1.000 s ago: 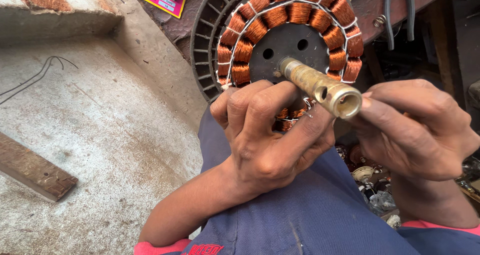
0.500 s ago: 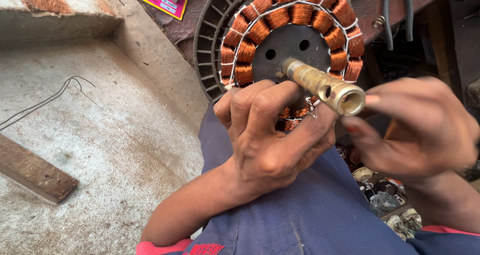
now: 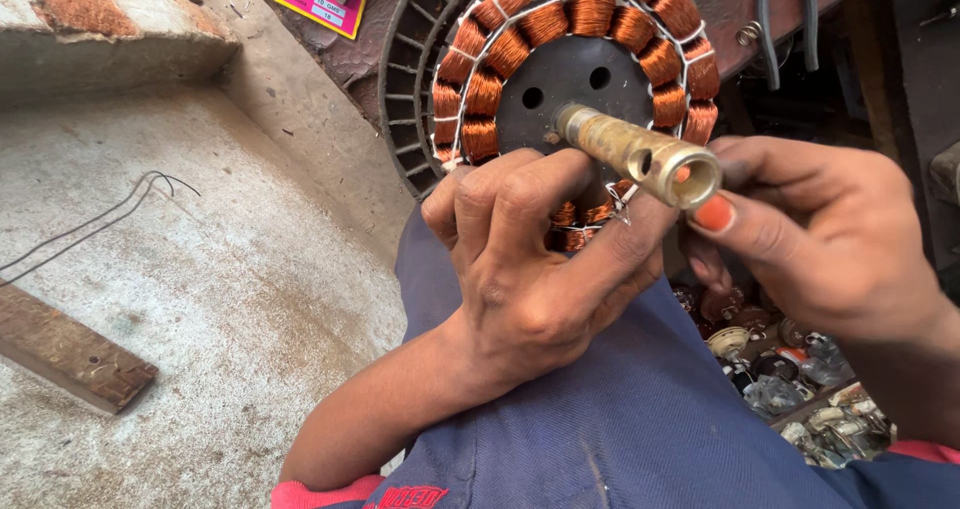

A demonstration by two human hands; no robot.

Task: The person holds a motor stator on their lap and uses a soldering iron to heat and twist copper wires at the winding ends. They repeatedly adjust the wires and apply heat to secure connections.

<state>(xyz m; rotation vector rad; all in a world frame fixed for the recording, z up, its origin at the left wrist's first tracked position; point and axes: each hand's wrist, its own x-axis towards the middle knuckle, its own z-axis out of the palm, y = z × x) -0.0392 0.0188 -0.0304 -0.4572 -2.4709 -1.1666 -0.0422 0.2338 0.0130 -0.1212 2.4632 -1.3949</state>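
Left hand (image 3: 535, 269) clamps the copper-wound stator (image 3: 590, 59) on the lap; right hand (image 3: 820, 239) pinches beside its brass shaft (image 3: 640, 154). Small parts (image 3: 790, 379) lie below.

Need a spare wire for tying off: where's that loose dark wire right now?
In the head view the loose wire lies on the concrete floor at far left, just above the wooden plank, well away from both hands.
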